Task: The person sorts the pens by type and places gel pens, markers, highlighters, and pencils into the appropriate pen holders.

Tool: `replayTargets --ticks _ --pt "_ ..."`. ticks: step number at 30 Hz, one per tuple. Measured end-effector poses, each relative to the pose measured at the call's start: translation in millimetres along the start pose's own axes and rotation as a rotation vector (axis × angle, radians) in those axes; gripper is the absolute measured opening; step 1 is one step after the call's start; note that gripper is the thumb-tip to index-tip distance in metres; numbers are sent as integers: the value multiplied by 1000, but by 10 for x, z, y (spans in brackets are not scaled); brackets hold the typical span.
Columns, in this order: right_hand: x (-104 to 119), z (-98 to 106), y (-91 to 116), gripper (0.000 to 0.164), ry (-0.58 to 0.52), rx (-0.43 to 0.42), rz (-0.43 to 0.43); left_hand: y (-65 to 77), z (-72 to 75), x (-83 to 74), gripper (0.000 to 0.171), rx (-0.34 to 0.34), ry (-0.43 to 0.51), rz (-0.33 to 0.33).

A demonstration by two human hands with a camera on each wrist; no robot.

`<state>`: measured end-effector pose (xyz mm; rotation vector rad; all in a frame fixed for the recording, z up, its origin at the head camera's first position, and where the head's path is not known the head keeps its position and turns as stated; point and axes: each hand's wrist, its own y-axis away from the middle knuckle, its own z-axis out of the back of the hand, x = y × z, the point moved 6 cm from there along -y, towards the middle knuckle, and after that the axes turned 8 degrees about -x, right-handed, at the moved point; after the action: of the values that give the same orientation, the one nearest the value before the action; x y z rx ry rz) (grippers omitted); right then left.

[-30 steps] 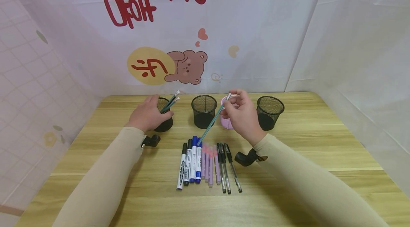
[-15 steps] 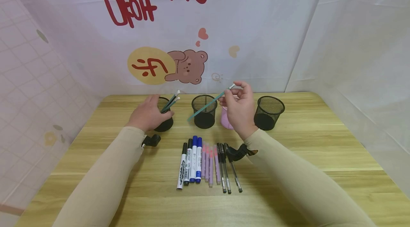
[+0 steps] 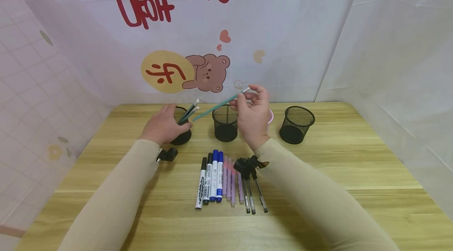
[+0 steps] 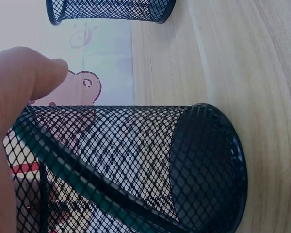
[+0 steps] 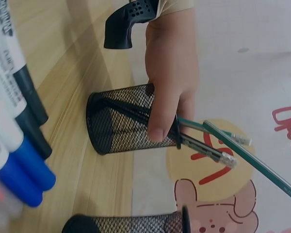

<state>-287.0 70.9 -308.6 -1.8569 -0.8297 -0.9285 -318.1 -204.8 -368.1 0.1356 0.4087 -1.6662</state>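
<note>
My left hand (image 3: 162, 126) grips the leftmost black mesh pen cup (image 3: 182, 138), its thumb at the near side of the rim. Two pencils (image 5: 208, 145) with white eraser ends lean inside that cup. In the left wrist view they show dark and green through the mesh wall (image 4: 203, 165). Above the second black mesh cup (image 3: 225, 131), my right hand (image 3: 255, 119) pinches a green pencil (image 3: 216, 107) near its eraser end. That pencil slants down to the left, its far end close to the pencils at the left cup's mouth.
Black and blue markers (image 3: 212, 180), pink-capped pens (image 3: 232, 188) and black gel pens (image 3: 250, 196) lie in a row on the wooden table (image 3: 141, 223). A pink cup (image 3: 270, 116) stands partly hidden behind my right hand. Another black mesh cup (image 3: 296, 125) is at the right.
My right hand has moved left and up with the green pencil, whose lower end has swung from over the markers to the left cup. The left hand stays on its cup.
</note>
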Motion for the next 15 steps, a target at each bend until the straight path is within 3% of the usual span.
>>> replayTargets --ticks 15 --pt "-80 -219 98 33 -9 -5 10 0 25 -13 101 13 22 3"
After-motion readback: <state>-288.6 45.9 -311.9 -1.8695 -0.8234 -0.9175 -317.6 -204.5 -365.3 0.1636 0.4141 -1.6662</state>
